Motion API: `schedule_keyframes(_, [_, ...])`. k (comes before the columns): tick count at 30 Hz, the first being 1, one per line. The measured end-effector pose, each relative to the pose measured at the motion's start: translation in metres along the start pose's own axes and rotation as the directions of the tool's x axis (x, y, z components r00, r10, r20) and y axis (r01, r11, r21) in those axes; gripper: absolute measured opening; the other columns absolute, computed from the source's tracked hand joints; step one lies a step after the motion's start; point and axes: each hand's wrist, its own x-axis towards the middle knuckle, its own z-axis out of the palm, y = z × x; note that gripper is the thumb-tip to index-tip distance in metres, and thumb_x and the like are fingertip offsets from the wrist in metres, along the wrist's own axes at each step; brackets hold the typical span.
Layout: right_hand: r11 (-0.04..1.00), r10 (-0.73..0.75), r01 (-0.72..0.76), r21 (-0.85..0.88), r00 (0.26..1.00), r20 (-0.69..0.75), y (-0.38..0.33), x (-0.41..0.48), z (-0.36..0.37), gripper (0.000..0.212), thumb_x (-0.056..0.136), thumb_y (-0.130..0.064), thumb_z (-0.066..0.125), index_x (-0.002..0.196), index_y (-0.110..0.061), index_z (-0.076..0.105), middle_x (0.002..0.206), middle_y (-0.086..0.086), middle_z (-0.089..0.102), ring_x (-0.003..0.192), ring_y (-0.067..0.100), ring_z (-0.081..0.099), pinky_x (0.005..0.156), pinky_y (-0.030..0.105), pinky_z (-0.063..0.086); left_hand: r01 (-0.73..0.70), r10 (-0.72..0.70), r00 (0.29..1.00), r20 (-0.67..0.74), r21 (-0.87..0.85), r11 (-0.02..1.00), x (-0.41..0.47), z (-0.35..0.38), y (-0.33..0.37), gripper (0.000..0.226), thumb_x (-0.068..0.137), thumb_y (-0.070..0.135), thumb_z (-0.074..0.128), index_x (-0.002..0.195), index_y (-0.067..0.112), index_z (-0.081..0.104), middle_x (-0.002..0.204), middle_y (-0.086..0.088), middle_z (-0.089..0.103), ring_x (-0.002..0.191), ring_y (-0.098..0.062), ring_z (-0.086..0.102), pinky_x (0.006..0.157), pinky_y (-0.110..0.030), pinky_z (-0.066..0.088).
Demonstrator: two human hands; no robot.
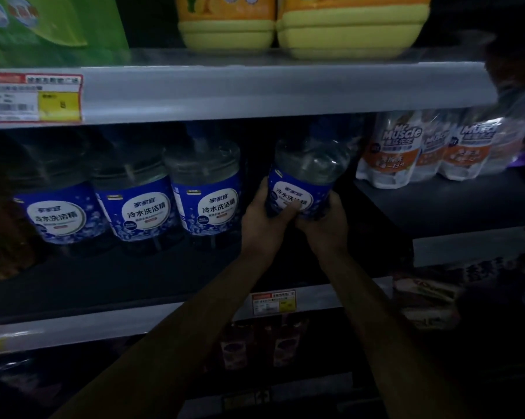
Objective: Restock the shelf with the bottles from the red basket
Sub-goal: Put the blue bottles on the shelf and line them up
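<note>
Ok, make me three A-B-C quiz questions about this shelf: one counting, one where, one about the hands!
1. How many blue-label detergent bottles stand unheld? A. one B. five C. three
2. Where is the held bottle? A. on the floor B. between that row and the Mr Muscle pouches C. left of the row
3. What grips the held bottle? A. the left hand and right hand B. one hand C. nothing
Answers: 1 C, three stand side by side. 2 B, row left, pouches right. 3 A, both wrap its label.
</note>
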Motion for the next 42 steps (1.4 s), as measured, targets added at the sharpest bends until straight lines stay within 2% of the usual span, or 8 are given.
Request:
schedule_keyframes(10, [0.984, -0.084, 0.081, -0.159, 0.996, -0.009, 0.006, 0.031, 0.022, 0.061, 0.08, -0.015, 0.081, 0.137, -0.025, 0.061, 0.12, -0.003, 0.073, 0.106, 0.011, 0.068, 0.076, 0.009, 0.05, 0.09, -0.099, 0.984, -0.145, -0.067, 0.994, 0.029, 0.014, -0.022, 0.045, 0.089, 0.023, 0.082, 0.127, 0.011, 0.06, 0.121, -0.002, 0.074, 0.11, -0.012, 0.071, 0.098, -0.043, 0.059])
schedule_keyframes(17, [0.965, -0.102, 0.098, -0.245, 0.995, -0.006, 0.01, 0.046, 0.028, 0.059, 0.078, -0.021, 0.083, 0.132, -0.028, 0.063, 0.117, -0.001, 0.074, 0.105, 0.015, 0.069, 0.088, 0.024, 0.053, 0.117, -0.12, 0.973, -0.195, -0.028, 0.993, 0.039, 0.016, -0.031, 0.039, 0.091, 0.028, 0.079, 0.121, 0.011, 0.062, 0.118, -0.003, 0.074, 0.11, -0.015, 0.071, 0.098, -0.045, 0.059])
schedule_keyframes(28, [0.963, -0.068, 0.06, -0.263, 0.997, -0.022, 0.016, 0.047, 0.032, 0.066, 0.077, -0.012, 0.085, 0.137, -0.022, 0.06, 0.124, 0.004, 0.071, 0.112, 0.021, 0.068, 0.096, 0.038, 0.056, 0.18, -0.166, 0.974, -0.155, 0.079, 0.98, 0.025, 0.012, -0.025, 0.064, 0.092, 0.013, 0.074, 0.151, 0.018, 0.049, 0.142, 0.0, 0.064, 0.132, -0.014, 0.058, 0.113, -0.041, 0.048])
schedule_keyframes(31, [0.958, -0.054, 0.047, -0.283, 0.998, -0.019, 0.011, 0.038, 0.028, 0.061, 0.082, -0.01, 0.08, 0.139, -0.017, 0.058, 0.127, 0.008, 0.07, 0.115, 0.023, 0.066, 0.093, 0.027, 0.049, 0.222, -0.206, 0.968, -0.145, 0.106, 0.969, 0.019, 0.013, -0.017, 0.071, 0.091, 0.009, 0.074, 0.155, 0.019, 0.045, 0.145, -0.001, 0.062, 0.134, -0.014, 0.056, 0.112, -0.029, 0.047])
schedule_keyframes(35, [0.938, -0.035, 0.043, -0.344, 0.999, 0.031, 0.002, 0.019, 0.017, 0.051, 0.088, -0.01, 0.073, 0.137, -0.014, 0.059, 0.128, 0.008, 0.068, 0.118, 0.025, 0.063, 0.092, 0.023, 0.044, 0.236, -0.219, 0.969, -0.118, 0.164, 0.958, 0.005, 0.01, -0.004, 0.065, 0.091, 0.006, 0.073, 0.15, 0.018, 0.05, 0.138, -0.001, 0.065, 0.121, -0.005, 0.057, 0.084, 0.001, 0.042])
schedule_keyframes(37, [0.926, -0.032, 0.047, -0.376, 0.998, 0.045, -0.005, 0.008, 0.01, 0.048, 0.09, -0.013, 0.072, 0.136, -0.014, 0.059, 0.129, 0.009, 0.068, 0.12, 0.027, 0.063, 0.091, 0.022, 0.041, 0.215, -0.199, 0.975, -0.095, 0.21, 0.954, -0.006, 0.006, 0.005, 0.063, 0.09, 0.009, 0.074, 0.148, 0.02, 0.053, 0.136, 0.0, 0.067, 0.122, -0.01, 0.061, 0.089, -0.005, 0.046])
schedule_keyframes(39, [0.912, -0.019, 0.046, -0.407, 0.997, 0.069, -0.013, -0.007, 0.002, 0.047, 0.092, -0.015, 0.071, 0.137, -0.013, 0.059, 0.13, 0.01, 0.067, 0.121, 0.028, 0.062, 0.089, 0.02, 0.038, 0.21, -0.202, 0.978, -0.056, 0.262, 0.942, -0.018, -0.002, 0.015, 0.062, 0.09, 0.016, 0.075, 0.148, 0.023, 0.053, 0.137, 0.0, 0.066, 0.126, -0.015, 0.062, 0.101, -0.024, 0.051])
schedule_keyframes(42, [0.882, 0.011, 0.043, -0.469, 0.994, 0.113, -0.022, -0.031, -0.01, 0.045, 0.094, -0.018, 0.069, 0.137, -0.014, 0.058, 0.132, 0.01, 0.065, 0.122, 0.028, 0.061, 0.088, 0.02, 0.037, 0.214, -0.23, 0.973, 0.005, 0.353, 0.911, -0.032, -0.014, 0.022, 0.065, 0.082, 0.045, 0.07, 0.144, 0.038, 0.051, 0.136, 0.005, 0.066, 0.125, -0.016, 0.062, 0.102, -0.043, 0.056])
